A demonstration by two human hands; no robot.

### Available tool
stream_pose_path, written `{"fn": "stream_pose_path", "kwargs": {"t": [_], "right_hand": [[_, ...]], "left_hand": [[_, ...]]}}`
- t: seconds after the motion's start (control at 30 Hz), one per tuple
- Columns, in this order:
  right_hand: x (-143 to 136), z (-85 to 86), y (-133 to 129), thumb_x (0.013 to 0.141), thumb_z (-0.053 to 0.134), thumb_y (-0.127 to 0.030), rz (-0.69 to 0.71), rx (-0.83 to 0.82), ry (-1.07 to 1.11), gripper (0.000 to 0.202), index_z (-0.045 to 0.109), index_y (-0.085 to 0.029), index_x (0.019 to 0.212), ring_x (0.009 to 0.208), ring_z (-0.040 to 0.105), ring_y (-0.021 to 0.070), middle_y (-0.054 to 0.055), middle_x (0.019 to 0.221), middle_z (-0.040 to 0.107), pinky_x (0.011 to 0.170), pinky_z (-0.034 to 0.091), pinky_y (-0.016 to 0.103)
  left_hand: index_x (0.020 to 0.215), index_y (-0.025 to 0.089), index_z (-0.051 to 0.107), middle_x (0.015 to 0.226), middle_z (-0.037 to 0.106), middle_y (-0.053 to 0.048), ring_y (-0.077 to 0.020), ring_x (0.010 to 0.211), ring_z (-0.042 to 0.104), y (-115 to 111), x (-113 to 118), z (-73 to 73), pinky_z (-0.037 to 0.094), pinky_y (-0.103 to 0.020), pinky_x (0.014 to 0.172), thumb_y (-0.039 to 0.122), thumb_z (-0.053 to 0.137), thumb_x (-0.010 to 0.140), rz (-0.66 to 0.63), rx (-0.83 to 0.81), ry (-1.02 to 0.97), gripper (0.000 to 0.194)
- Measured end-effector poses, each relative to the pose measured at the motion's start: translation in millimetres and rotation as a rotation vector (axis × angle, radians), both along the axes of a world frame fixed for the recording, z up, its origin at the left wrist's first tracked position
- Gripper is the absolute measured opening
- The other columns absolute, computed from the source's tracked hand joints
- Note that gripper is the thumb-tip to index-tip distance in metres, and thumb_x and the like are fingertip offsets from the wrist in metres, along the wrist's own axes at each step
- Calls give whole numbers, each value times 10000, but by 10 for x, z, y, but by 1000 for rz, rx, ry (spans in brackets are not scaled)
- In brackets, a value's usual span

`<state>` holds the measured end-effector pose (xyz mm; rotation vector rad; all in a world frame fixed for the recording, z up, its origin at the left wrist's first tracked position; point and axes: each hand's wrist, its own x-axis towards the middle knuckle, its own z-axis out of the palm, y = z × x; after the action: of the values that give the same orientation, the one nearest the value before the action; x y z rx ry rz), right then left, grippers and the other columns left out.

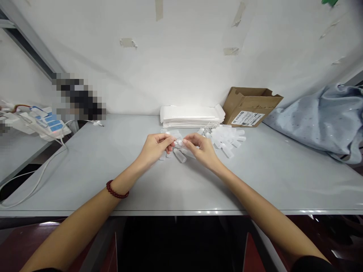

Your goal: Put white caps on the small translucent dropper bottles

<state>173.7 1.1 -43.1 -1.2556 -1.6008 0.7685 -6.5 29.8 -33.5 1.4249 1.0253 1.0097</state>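
Note:
My left hand (160, 146) and my right hand (200, 146) come close together over the grey table, fingertips pinched. Between them is a small clear plastic piece (179, 142), its exact kind too small to make out. Both hands appear to grip it, one at each side. Under and around the fingers lie several similar translucent, flat, rounded pieces (179, 155). To the right of my right hand spreads a larger loose pile of these translucent pieces (224, 136). A dark red beaded bracelet (117, 190) circles my left wrist.
Behind the hands, a stack of white flat packets (193, 116) lies against the wall. Beside it stands an open cardboard box (252, 107) with a label. A pale blue cloth bag (320, 121) rests at the right. A power strip (51, 122) with cables is at the left.

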Motion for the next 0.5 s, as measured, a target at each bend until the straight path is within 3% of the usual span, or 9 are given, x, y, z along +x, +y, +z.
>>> {"fn": "stream_pose_path", "kwargs": {"t": [0.17,0.33,0.5], "right_hand": [[234,-21,154,848,522,-247,-247,152,-185,98,596,-184,834,762,623,189,63,845,703,702,446,328],[490,2,276,830,513,-194,-393,146,-326,83,592,-175,813,746,609,207,76,838,686,714,449,353],[524,-73,293,841,489,-139,-394,97,-742,291,608,-140,1107,1022,551,307,153,1115,653,822,422,430]], "left_hand": [[719,118,693,703,651,-44,-100,564,543,56,-32,-28,456,-236,527,320,669,761,101,-54,39,207],[982,111,653,716,655,-33,-108,568,567,88,-41,-17,475,-244,532,250,650,771,150,-59,3,253],[1031,118,630,721,649,-21,-104,577,571,58,-33,7,485,-242,537,245,634,790,128,-39,10,273]]}}
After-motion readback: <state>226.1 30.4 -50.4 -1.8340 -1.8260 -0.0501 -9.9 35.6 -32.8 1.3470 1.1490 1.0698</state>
